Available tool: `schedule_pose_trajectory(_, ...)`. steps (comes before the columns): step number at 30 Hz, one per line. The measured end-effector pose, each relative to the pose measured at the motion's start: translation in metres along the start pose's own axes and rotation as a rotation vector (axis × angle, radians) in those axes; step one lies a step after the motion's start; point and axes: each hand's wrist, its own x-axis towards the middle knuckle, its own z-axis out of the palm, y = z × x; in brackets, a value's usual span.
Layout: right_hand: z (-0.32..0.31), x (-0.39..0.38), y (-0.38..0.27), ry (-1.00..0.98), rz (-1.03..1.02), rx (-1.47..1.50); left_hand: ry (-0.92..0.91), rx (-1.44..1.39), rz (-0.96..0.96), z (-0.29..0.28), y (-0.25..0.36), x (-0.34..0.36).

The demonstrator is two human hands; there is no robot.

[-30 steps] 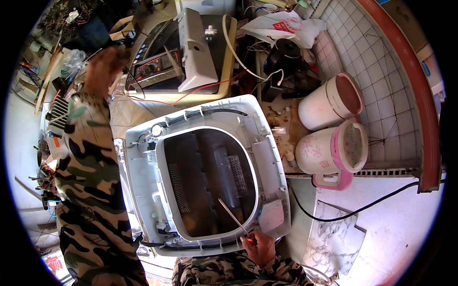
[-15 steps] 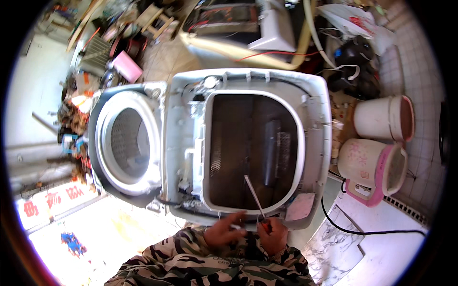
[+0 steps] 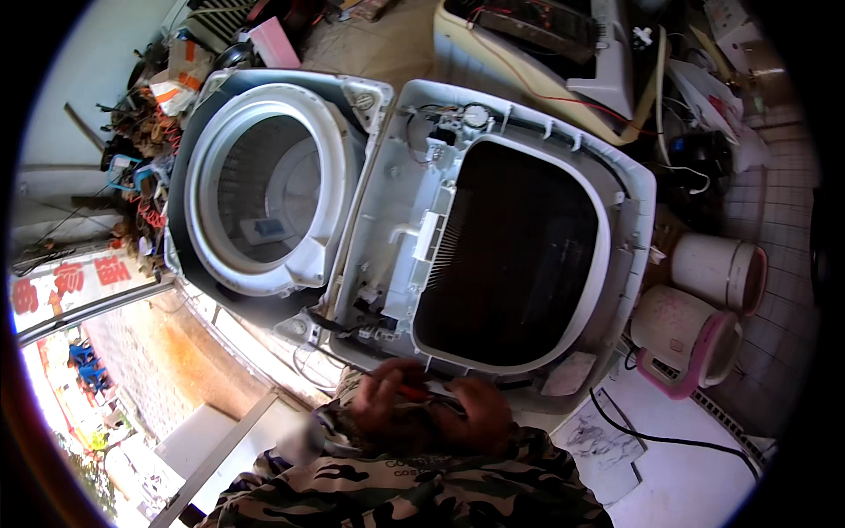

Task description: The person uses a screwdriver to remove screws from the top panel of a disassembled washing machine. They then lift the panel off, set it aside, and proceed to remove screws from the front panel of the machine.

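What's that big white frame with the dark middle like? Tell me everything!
The frame is whitish, plastic-looking and round-cornered, with small ribs and a round white part. Slots line its dark middle on the left. It sits slantwise, right of the round tub. The left hand and right hand are near its lower edge; I can't tell if they touch it.

Back comes the left hand (image 3: 378,396), flung far forward a second ago, now beside the right hand (image 3: 477,411)! The screwdriver (image 3: 411,392) has swung off the opening (image 3: 515,255), its red handle between them; the tub (image 3: 336,180) swings into view.
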Motion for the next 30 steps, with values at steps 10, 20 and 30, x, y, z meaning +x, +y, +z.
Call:
schedule_pose_trajectory(10,-0.133,-0.081,0.13,0.7,0.523,-0.217,0.038,0.368,0.062,-0.067,0.009,0.033)
schedule_pose_trajectory(20,-0.052,-0.041,0.037,0.256,0.368,0.478,-0.39,0.025,0.142,0.08,0.042,0.053)
schedule_pose_trajectory(30,-0.05,-0.043,0.039,0.308,0.571,0.501,-0.635,0.629,0.524,0.112,0.039,0.052)
